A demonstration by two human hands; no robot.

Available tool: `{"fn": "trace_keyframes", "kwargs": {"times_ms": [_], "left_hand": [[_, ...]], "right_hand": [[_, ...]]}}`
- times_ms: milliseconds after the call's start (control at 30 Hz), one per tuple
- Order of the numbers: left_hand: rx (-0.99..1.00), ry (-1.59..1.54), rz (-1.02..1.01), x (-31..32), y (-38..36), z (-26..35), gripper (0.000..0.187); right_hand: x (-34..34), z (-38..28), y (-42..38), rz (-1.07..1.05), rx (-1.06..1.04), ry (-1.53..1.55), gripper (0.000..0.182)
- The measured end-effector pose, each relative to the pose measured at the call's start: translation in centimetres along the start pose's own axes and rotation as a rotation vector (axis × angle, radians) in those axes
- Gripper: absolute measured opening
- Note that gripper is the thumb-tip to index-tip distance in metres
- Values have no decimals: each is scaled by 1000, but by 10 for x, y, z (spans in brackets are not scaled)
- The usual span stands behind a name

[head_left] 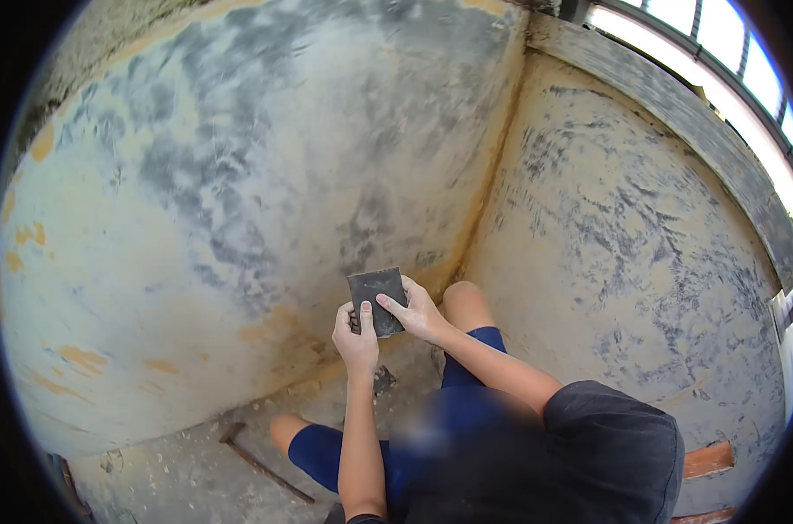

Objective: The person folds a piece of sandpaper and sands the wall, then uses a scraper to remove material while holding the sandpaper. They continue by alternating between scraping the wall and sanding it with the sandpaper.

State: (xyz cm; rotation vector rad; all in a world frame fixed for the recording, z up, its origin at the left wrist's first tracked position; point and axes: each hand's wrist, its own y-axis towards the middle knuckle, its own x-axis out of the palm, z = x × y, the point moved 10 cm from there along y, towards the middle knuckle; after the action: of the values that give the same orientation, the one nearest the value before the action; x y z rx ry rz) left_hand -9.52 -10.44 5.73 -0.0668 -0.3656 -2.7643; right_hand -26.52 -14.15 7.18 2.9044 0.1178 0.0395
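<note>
A dark grey, rectangular piece of sandpaper (380, 293) is held up in front of the wall, between both hands. My left hand (356, 339) grips its lower left edge, with the thumb on the near face and the fingers bent behind. From the right side, my right hand (421, 313) pinches it, the thumb lying across the face and the fingers partly hidden behind. Pale dust coats both hands. Behind the sandpaper stands a plastered wall (265, 157) with grey smears and yellowish patches.
A second plastered wall (623, 227) meets the first in a corner at right. On the floor (178, 480) lies a hammer (265, 465), left of my knees. Reddish pieces (709, 459) lie at lower right. A barred window (720, 44) is at upper right.
</note>
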Motion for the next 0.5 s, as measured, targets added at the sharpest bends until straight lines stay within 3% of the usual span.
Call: {"fn": "trace_keyframes", "kwargs": {"times_ms": [67,100,133,233,300,367,500], "left_hand": [[84,52,-25,20,17,22,22],[99,51,-37,33,27,37,22],[197,114,-63,50,37,66,21],[460,124,-194,124,65,165,17],[730,168,-277,183,75,247,16],[942,146,-335,240,81,318,26],[684,-204,-631,341,100,394,39]], "right_hand": [[-14,-52,4,14,64,-222,40],[-30,-87,10,69,-32,-324,42],[-57,-111,19,216,-269,-499,42],[-111,-260,11,590,-782,-999,42],[-137,-343,0,788,-936,-1312,34],[-162,-400,-9,1005,-1023,-1592,34],[-188,-462,-24,1211,-994,-1889,38]]}}
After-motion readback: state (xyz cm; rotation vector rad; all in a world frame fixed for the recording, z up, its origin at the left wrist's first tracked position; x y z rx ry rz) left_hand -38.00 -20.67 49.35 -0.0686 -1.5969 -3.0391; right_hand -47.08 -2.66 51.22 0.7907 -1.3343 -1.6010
